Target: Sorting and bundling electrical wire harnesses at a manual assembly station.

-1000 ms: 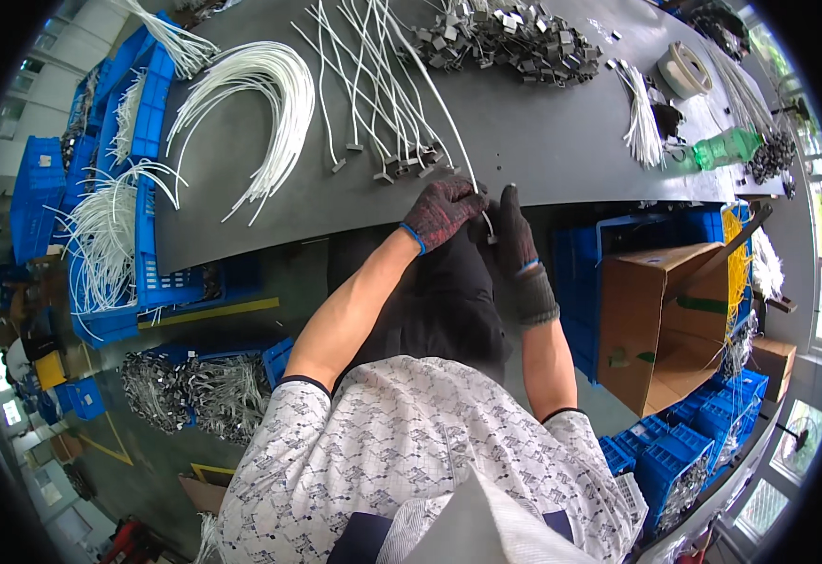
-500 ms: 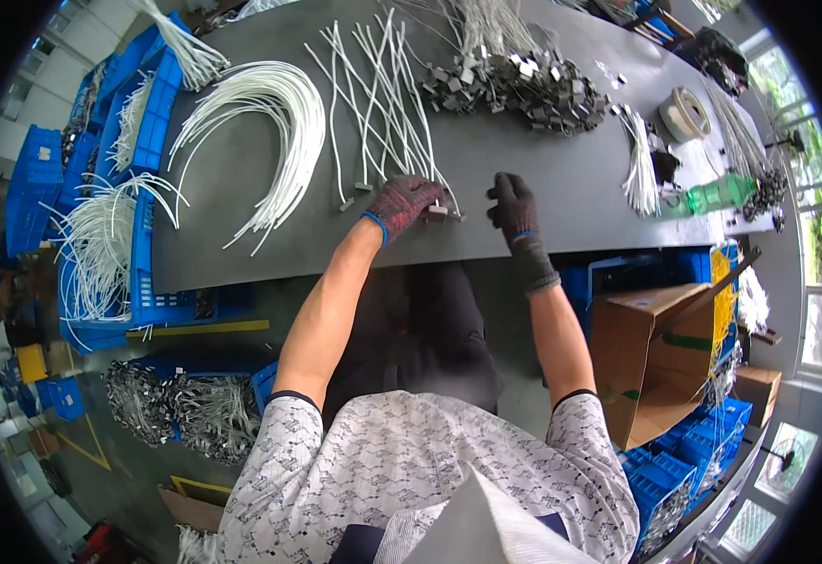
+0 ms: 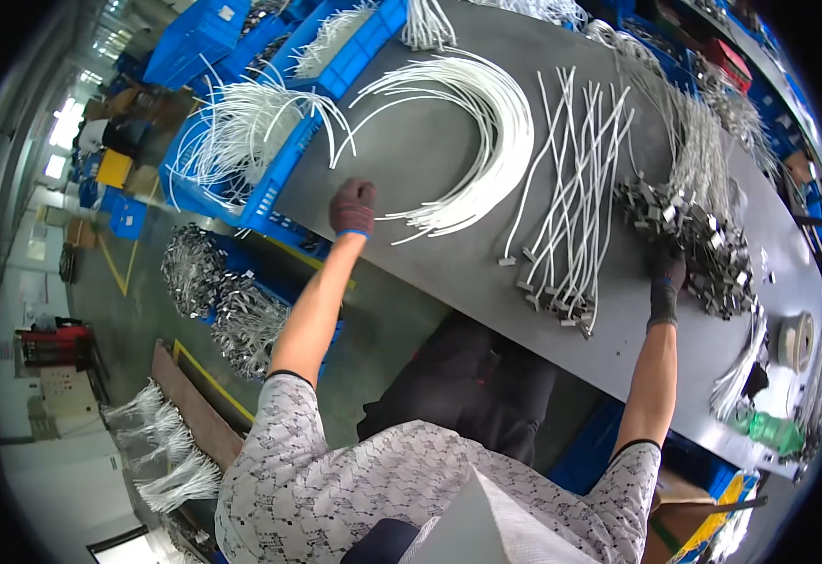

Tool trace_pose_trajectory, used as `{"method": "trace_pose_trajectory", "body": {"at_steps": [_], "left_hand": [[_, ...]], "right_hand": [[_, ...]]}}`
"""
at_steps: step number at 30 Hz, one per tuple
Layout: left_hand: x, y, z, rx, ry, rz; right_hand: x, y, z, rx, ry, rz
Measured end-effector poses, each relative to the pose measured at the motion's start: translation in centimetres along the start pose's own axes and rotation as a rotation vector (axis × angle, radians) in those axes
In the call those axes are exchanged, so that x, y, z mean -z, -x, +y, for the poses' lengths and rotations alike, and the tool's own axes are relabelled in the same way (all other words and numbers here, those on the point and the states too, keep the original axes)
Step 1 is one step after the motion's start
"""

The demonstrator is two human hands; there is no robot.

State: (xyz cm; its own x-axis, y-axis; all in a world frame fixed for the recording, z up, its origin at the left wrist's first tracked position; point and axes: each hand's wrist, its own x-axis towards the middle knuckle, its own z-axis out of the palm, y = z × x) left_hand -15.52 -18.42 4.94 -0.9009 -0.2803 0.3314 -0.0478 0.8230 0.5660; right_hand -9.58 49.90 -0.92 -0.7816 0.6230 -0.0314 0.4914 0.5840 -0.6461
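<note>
My left hand (image 3: pixel 352 207), in a dark red-patterned work glove, is closed above the table's near left edge. It sits beside the loose ends of a curved bundle of white cables (image 3: pixel 514 141); anything inside its curled fingers is hidden. On the right, my gloved right hand (image 3: pixel 668 271) reaches into a heap of small metal-ended connectors (image 3: pixel 712 258) on thin grey cables. Its fingers are dark and partly covered by the heap, so their grip is unclear. Between the hands lies a group of straight white cables (image 3: pixel 580 179), partly crossing, their small grey end pieces toward me.
A blue crate (image 3: pixel 265 193) of white cables adjoins the table's left side. Bundles of metal-ended cables (image 3: pixel 242 324) lie lower left. At the right are a tape-like roll (image 3: pixel 794 340), a green bottle (image 3: pixel 775 430) and a short white cable bundle (image 3: pixel 742 371).
My view has turned leftward. My left hand has left the straight cables for the curved bundle's ends, while my right hand has moved into the connector heap.
</note>
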Motion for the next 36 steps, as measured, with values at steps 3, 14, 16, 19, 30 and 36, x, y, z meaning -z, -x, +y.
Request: {"method": "trace_pose_trajectory", "body": {"at_steps": [3,14,16,19,30,36], "left_hand": [[0.5,-4.8,-2.4,0.097,-0.215,-0.041],[-5.0,-13.6,-6.3,0.351,-0.577,-0.330],[-5.2,-14.6,-6.6,0.356,-0.553,-0.377],[-2.2,-14.4,-9.1,0.404,-0.595,-0.402],[-2.7,-13.9,-10.7,0.208,-0.534,-0.299],[-4.1,-14.2,-10.1,0.276,-0.522,-0.312]], "right_hand": [[0.6,1.0,0.7,0.011,0.002,0.125],[1.4,5.6,3.3,-0.003,0.004,0.030],[1.9,6.4,6.8,0.416,0.196,0.082],[2.5,12.0,-1.0,-0.447,-1.026,-0.245],[8.2,31.0,2.5,-0.354,-0.562,-0.114],[9.4,43.2,9.4,0.001,-0.202,0.052]]}}
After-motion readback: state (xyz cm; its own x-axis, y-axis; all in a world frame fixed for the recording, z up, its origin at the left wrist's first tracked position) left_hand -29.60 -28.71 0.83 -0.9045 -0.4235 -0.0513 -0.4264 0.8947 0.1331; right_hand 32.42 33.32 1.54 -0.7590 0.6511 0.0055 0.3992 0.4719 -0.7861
